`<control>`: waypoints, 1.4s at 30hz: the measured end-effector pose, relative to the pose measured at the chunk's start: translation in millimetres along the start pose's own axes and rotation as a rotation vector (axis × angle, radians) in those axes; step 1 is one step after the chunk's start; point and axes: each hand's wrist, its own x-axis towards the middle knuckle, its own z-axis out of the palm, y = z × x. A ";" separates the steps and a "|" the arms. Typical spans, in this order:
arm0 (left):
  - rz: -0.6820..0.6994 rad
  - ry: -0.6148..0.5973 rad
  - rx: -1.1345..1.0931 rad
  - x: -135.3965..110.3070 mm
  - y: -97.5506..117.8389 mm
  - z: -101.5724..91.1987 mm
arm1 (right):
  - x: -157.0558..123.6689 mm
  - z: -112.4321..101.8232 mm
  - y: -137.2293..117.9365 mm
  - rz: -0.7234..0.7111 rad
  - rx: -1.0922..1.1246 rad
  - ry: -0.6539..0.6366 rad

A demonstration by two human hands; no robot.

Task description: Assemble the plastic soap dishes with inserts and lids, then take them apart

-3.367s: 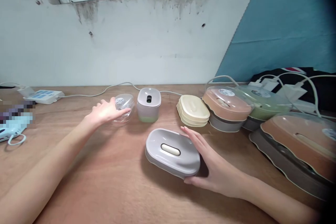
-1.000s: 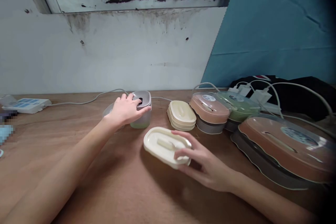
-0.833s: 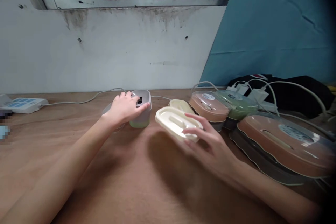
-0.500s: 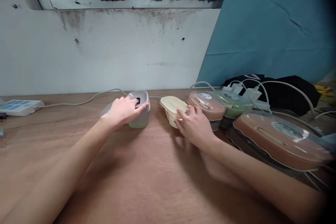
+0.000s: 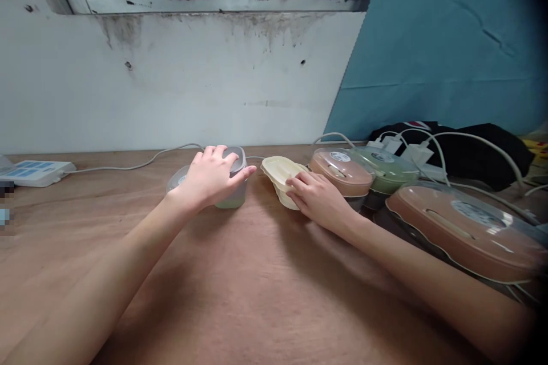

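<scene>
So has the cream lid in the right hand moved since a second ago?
Yes. The cream lid has gone from the open table in front up and back onto the cream stack beside the brown-lidded container, with the right hand resting on it.

A person's left hand point(image 5: 212, 178) rested over the grey lid of a small container point(image 5: 233, 182) on a wooden table point(image 5: 240, 285), fingers curled across its top. Just behind it stood a clear tub point(image 5: 176, 179). The right hand point(image 5: 319, 199) lay on a stack of cream lids point(image 5: 280, 174). To the right sat a pink-lidded box point(image 5: 342, 168), a green-lidded box point(image 5: 385, 168) and white cables point(image 5: 428, 142). A window ran along the wall above.
</scene>
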 end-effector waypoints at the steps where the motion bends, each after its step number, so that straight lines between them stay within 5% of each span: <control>1: 0.004 -0.001 0.001 -0.5 0.1 -0.3 | -0.5 0.0 -1.4 0.009 0.000 0.008; 12: 0.007 -0.036 0.021 -1.2 -0.3 0.5 | -6.3 -6.6 -1.1 0.116 -0.041 0.102; 16: -0.002 -0.023 0.023 -1.8 -0.7 -1.5 | -11.3 -20.0 14.1 0.419 -0.181 0.176; 20: 0.004 -0.020 0.016 -1.8 0.5 -2.1 | -12.4 -23.7 34.0 0.647 -0.139 -0.014; 23: 0.015 -0.020 0.008 -2.0 1.5 -1.9 | -11.5 -20.1 40.5 0.693 -0.066 -0.100; 31: 0.020 0.027 -0.002 -3.9 0.6 -2.8 | -9.4 -9.2 39.3 0.721 -0.011 0.020; 37: 0.054 0.168 -0.031 -7.5 0.7 -7.1 | -17.6 -33.6 30.8 0.536 -0.045 0.356; 40: 0.298 0.231 -0.162 -16.3 7.9 -13.7 | -35.6 -51.2 5.9 0.193 0.098 0.502; 42: 0.530 0.122 -0.298 -26.7 15.1 -14.3 | -53.0 -53.4 -15.3 -0.028 0.299 0.429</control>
